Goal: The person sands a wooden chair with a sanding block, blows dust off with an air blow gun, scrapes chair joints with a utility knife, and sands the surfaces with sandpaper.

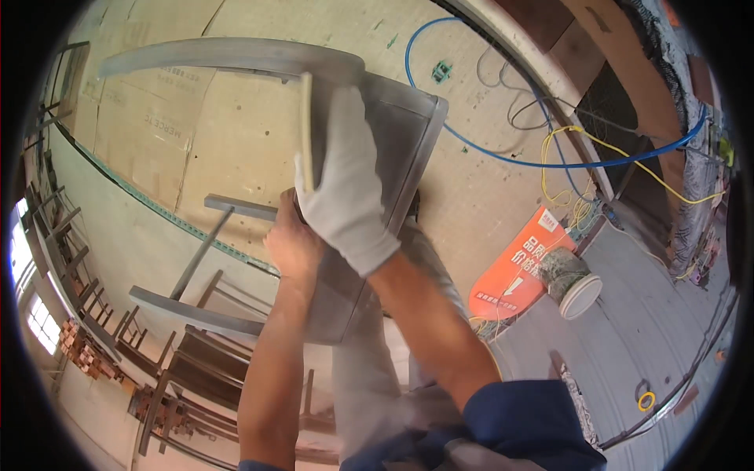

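Right hand (343,184), in a pale work glove, lies flat over the grey wooden chair frame (377,204). Fingers close together and mostly straight, curling at the tips over the top edge of a thin light-coloured sanding block (306,129), which it presses edge-on against the frame. Grip is a press-and-pinch, not a fist.

Left hand (292,239), bare, sits just below and partly under the glove. Its fingers wrap round the frame's underside and are hidden behind the wood; how far they close cannot be told, but the hand is plainly gripping the piece.

Chair frame held up at centre of view, tilted, its curved back rail (228,53) arcing to the upper left, a leg rail (196,314) and crosspiece (200,251) jutting lower left. Person's grey trouser leg (369,377) directly beneath.

Edges and room: frame's right edge is free, open cardboard-covered floor (487,196) beyond it. Blue cable (503,157) and yellow wire (565,165) loop across that floor, well apart from the hands. Orange sign (514,275) and a dirty white bucket (572,281) lie to the right, near each other. Stacked unfinished chairs (196,392) crowd the lower left, near the leg rail.
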`<state>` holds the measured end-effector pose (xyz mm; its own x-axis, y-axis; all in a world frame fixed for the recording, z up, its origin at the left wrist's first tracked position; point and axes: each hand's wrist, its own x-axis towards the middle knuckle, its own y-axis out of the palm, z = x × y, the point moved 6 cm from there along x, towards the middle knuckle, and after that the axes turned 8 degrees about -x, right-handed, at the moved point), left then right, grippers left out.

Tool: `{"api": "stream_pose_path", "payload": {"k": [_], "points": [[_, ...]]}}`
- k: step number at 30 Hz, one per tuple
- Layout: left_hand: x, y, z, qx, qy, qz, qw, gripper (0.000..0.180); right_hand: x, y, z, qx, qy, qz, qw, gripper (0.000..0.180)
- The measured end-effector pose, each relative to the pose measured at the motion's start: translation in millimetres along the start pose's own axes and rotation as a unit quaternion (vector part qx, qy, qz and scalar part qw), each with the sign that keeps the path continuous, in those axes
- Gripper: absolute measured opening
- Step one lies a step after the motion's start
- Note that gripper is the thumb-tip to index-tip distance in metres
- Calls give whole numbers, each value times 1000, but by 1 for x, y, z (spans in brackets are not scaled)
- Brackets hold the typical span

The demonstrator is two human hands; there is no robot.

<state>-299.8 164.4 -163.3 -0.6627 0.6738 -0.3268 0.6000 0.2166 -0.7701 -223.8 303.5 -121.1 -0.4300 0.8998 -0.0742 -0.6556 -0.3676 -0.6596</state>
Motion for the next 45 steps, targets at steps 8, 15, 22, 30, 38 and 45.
{"api": "stream_pose_path", "payload": {"k": [8, 15, 22, 30, 38, 45], "points": [[-83, -45, 99, 55, 172, 120, 976, 41, 3, -7, -35, 75, 17, -84, 993, 52], [-157, -102, 194, 209, 212, 171, 939, 32, -145, 31, 7, 166, 5, -92, 982, 60], [-149, -99, 202, 202, 126, 184, 954, 33, -227, -32, 22, -57, 39, -140, 988, 70], [-79, -52, 105, -88, 50, 108, 989, 57, -111, 31, -67, 112, 148, -15, 982, 30], [55, 0, -3, -87, -14, 81, 993, 91, -107, -27, -42, -107, 110, -106, 982, 18], [53, -2, -15, -74, -11, 42, 996, 88, -146, 30, -26, 69, 316, -102, 941, 16]]}}
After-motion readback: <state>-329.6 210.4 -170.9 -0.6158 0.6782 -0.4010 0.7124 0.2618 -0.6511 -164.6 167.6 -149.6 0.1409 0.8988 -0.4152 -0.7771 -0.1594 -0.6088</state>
